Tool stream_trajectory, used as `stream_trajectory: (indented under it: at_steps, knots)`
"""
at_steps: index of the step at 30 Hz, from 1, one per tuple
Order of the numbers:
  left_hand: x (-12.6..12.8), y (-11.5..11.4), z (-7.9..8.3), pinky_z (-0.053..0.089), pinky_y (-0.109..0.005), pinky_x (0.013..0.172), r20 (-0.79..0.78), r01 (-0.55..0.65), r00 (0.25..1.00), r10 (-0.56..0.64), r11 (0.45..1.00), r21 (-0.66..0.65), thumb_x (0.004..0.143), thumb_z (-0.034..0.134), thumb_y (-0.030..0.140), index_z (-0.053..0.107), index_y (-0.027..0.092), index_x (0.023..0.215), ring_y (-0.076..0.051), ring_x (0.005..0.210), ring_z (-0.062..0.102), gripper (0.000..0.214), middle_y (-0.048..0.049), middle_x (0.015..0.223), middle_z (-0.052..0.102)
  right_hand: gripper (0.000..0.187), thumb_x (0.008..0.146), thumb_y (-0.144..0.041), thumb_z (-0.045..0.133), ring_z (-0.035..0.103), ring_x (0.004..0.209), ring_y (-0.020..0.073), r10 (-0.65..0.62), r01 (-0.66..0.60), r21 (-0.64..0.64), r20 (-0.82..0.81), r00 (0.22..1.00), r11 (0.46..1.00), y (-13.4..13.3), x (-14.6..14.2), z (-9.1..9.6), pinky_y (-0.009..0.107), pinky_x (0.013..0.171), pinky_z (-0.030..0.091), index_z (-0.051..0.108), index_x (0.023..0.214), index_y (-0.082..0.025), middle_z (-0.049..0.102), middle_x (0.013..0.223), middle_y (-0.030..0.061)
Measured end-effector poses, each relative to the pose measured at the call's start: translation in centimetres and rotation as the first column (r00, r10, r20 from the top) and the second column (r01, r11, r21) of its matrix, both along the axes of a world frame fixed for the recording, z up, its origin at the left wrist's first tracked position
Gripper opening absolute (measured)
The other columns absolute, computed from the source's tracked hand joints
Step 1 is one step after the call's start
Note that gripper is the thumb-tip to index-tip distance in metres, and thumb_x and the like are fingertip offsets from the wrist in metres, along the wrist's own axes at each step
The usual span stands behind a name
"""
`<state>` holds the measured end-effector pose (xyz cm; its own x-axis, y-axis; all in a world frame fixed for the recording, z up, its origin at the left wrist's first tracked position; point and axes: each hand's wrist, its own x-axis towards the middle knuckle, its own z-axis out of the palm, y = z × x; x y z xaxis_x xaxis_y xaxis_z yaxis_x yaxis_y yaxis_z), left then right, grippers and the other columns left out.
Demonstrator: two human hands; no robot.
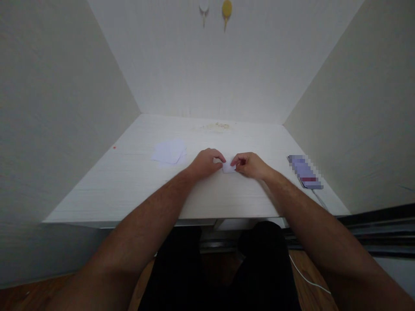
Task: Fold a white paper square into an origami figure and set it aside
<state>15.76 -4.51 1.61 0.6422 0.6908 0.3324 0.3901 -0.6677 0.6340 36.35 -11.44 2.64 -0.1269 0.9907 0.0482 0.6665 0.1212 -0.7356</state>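
A small piece of white paper point(228, 167), apparently folded, lies on the white desk between my two hands. My left hand point(209, 163) has its thumb and forefinger curved together at the paper's left edge. At the right edge, the fingertips of my right hand point(249, 164) pinch the same paper, with the other fingers curled in. Both hands rest low over the desk. How many layers the paper has is too small to tell.
Several loose white sheets point(169, 151) lie overlapped on the desk point(207, 196) to the left. A phone-like device point(303, 170), blurred out, lies at the right with a cable point(319, 199). Walls enclose the desk on three sides. Two hooks point(227, 8) hang on the back wall.
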Motion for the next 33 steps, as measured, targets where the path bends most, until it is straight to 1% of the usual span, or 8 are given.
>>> stream_trajectory:
  at_steps: [3, 6, 10, 12, 16, 21, 27, 33]
  knots:
    - [0.0, -0.1, -0.3, 0.049, -0.036, 0.093, -0.065, 0.114, 0.992, -0.109, 0.99, 0.083, 0.074, 0.064, 0.013, 0.075, 0.021, 0.088, -0.018, 0.097, 0.065, 0.02, -0.0028, 0.098, 0.074, 0.023, 0.07, -0.007, 0.065, 0.055, 0.068, 0.0116, 0.017, -0.055, 0.2, 0.188, 0.982, 0.978, -0.6, 1.0, -0.7, 0.026, 0.064, 0.044, 0.074, 0.085, -0.022, 0.063, 0.084, 0.0027]
    - [0.0, 0.0, -0.5, 0.049, -0.036, 0.094, -0.091, 0.171, 0.983, -0.16, 0.977, 0.124, 0.076, 0.063, 0.015, 0.076, 0.022, 0.089, -0.018, 0.099, 0.065, 0.019, -0.0031, 0.102, 0.074, 0.021, 0.074, -0.009, 0.065, 0.057, 0.077, 0.0137, 0.091, -0.166, 0.295, 0.252, 0.963, 0.941, -0.7, 1.7, -1.1, 0.028, 0.071, 0.046, 0.074, 0.087, -0.023, 0.062, 0.094, 0.0047]
    - [0.2, 0.1, -0.6, 0.047, -0.037, 0.095, -0.057, 0.211, 0.977, -0.204, 0.964, 0.163, 0.076, 0.067, 0.02, 0.077, 0.022, 0.085, -0.019, 0.102, 0.063, 0.014, -0.0046, 0.106, 0.073, 0.019, 0.077, -0.012, 0.065, 0.058, 0.069, 0.0117, 0.147, -0.212, 0.274, 0.239, 0.96, 0.938, -0.6, 2.1, -1.2, 0.027, 0.066, 0.047, 0.074, 0.089, -0.023, 0.066, 0.092, 0.0035]
    - [0.5, 0.0, -0.6, 0.047, -0.036, 0.095, -0.042, 0.232, 0.973, -0.228, 0.955, 0.184, 0.077, 0.066, 0.02, 0.077, 0.022, 0.082, -0.018, 0.1, 0.063, 0.012, -0.0042, 0.102, 0.074, 0.019, 0.077, -0.012, 0.064, 0.059, 0.068, 0.0115, 0.164, -0.225, 0.255, 0.238, 0.957, 0.94, -0.5, 2.2, -1.2, 0.027, 0.066, 0.048, 0.074, 0.089, -0.023, 0.067, 0.092, 0.0036]
    - [1.0, -0.3, -0.5, 0.045, -0.036, 0.095, -0.077, 0.282, 0.959, -0.272, 0.94, 0.191, 0.079, 0.063, 0.018, 0.074, 0.021, 0.08, -0.016, 0.093, 0.064, 0.012, -0.0027, 0.09, 0.074, 0.02, 0.078, -0.012, 0.064, 0.062, 0.076, 0.0139, 0.218, -0.28, 0.26, 0.242, 0.945, 0.924, -0.3, 2.3, -1.1, 0.028, 0.069, 0.05, 0.075, 0.089, -0.023, 0.069, 0.094, 0.0043]
    - [1.1, -0.5, -0.5, 0.045, -0.035, 0.093, -0.095, 0.24, 0.969, -0.226, 0.956, 0.169, 0.079, 0.062, 0.018, 0.071, 0.018, 0.08, -0.016, 0.089, 0.063, 0.009, -0.0026, 0.086, 0.072, 0.021, 0.078, -0.013, 0.064, 0.062, 0.075, 0.0133, 0.24, -0.295, 0.23, 0.241, 0.941, 0.927, -0.3, 2.4, -0.8, 0.028, 0.067, 0.05, 0.075, 0.091, -0.025, 0.069, 0.095, 0.0043]
    - [0.9, -0.7, -0.2, 0.046, -0.034, 0.092, -0.093, 0.206, 0.976, -0.197, 0.972, 0.11, 0.073, 0.067, 0.019, 0.07, 0.018, 0.084, -0.018, 0.097, 0.063, 0.011, -0.0038, 0.096, 0.072, 0.017, 0.078, -0.017, 0.065, 0.06, 0.069, 0.0124, 0.227, -0.264, 0.219, 0.179, 0.957, 0.939, -0.3, 2.3, -0.8, 0.028, 0.064, 0.049, 0.076, 0.09, -0.024, 0.069, 0.095, 0.0047]
    - [0.9, -0.9, -0.2, 0.047, -0.035, 0.092, -0.08, 0.205, 0.977, -0.197, 0.974, 0.095, 0.071, 0.065, 0.015, 0.069, 0.018, 0.083, -0.019, 0.097, 0.063, 0.014, -0.0044, 0.094, 0.071, 0.023, 0.073, -0.019, 0.07, 0.056, 0.063, 0.012, 0.092, -0.113, 0.161, 0.13, 0.987, 0.98, -0.8, 1.9, -0.6, 0.027, 0.06, 0.046, 0.073, 0.096, -0.021, 0.065, 0.079, 0.0022]
